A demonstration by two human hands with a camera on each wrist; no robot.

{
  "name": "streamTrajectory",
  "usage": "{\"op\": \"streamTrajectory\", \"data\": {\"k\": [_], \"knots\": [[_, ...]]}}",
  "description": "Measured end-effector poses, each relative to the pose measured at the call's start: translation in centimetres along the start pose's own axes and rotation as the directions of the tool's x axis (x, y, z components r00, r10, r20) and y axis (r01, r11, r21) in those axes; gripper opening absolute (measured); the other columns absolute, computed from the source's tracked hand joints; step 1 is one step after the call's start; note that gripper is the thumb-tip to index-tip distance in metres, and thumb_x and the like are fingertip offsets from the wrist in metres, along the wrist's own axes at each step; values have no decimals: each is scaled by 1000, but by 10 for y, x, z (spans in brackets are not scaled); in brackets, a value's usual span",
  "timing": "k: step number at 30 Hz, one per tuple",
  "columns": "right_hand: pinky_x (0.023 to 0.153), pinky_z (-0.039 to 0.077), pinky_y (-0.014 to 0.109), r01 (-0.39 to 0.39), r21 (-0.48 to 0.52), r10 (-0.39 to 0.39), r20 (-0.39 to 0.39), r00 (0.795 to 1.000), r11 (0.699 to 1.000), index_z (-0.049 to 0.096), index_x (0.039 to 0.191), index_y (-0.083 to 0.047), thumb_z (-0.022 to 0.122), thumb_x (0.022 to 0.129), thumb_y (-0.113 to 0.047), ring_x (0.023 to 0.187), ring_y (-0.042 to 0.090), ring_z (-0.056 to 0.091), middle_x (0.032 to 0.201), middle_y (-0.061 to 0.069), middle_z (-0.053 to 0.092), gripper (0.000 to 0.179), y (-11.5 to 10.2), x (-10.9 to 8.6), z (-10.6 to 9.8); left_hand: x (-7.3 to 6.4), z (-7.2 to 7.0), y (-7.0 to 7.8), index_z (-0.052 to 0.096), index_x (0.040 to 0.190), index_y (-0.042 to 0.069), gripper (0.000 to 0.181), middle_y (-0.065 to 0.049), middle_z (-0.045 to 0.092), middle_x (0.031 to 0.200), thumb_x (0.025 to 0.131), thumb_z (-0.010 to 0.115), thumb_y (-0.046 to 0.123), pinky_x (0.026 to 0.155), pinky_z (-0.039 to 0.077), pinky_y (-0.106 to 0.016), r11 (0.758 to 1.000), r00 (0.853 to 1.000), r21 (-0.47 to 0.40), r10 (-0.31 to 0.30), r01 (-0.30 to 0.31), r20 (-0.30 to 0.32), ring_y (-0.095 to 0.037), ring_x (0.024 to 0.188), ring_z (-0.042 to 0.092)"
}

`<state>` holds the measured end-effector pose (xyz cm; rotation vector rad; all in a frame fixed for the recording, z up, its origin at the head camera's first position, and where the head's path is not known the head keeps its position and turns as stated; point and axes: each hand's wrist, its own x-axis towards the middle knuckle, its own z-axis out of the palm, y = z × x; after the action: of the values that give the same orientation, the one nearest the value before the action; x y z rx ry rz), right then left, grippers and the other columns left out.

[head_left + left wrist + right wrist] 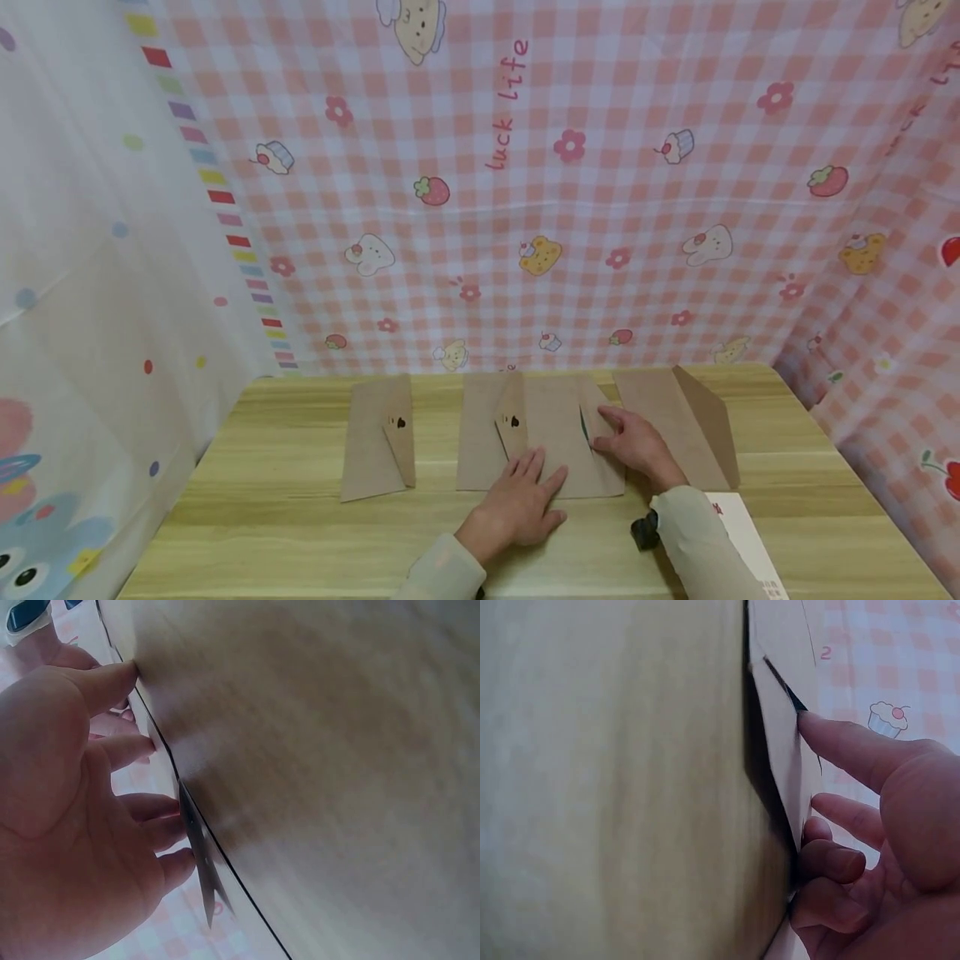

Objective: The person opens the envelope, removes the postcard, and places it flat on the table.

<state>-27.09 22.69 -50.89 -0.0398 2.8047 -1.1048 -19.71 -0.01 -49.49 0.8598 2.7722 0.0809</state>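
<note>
Several brown paper envelopes lie in a row on the wooden table. My left hand (517, 508) rests with spread fingers on the lower part of a middle envelope (551, 417), close to the flap of its left neighbour (480, 433). At that middle envelope's right side, my right hand (637, 446) touches the flap with thumb and index finger apart. A dark green sliver (584, 423) shows in the slit beside the flap. The right wrist view shows the thumb (840, 742) against the raised flap (780, 735), other fingers bent near the edge.
Another envelope (367, 442) with a dark printed mark lies at the left. On the right is an envelope (660, 425) with its flap spread out. A white card (742, 525) with red print lies partly under the right forearm. A checked curtain (465, 217) hangs behind the table.
</note>
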Motion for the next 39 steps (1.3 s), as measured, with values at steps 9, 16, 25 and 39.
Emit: {"op": "streamTrajectory", "data": {"k": [9,16,25,39], "knots": [[93,43,50,5,22,-5,16,1000,1000,49,143,2,76,86,-20,102,33,52,100,18,59,67,-3,-3,-3,-1,-1,0,35,155,27,62,-14,26,162,100,50,50,121,22,-41,1000,1000,6,-2,2,-6,-25,151,22],[93,43,50,14,11,-15,21,1000,1000,48,143,2,76,86,-20,101,32,52,98,15,58,67,-3,-3,-4,-2,-3,1,34,156,27,63,-14,25,162,100,50,50,121,22,-41,1000,1000,2,-2,2,-5,-25,151,21],[104,39,60,44,-54,-44,10,999,998,49,142,3,77,85,-20,127,46,49,135,31,54,68,-2,1,-1,-2,-4,1,34,156,27,63,-15,26,162,100,51,49,121,22,-42,1000,1000,-11,-7,7,-4,-26,151,22],[85,44,45,9,-54,-8,17,1000,999,49,143,1,77,85,-20,91,29,52,86,11,54,67,-5,-1,-3,-3,-4,2,34,155,27,62,-14,25,162,100,50,49,121,21,-42,1000,1000,-18,-8,8,1,-25,151,21]]}}
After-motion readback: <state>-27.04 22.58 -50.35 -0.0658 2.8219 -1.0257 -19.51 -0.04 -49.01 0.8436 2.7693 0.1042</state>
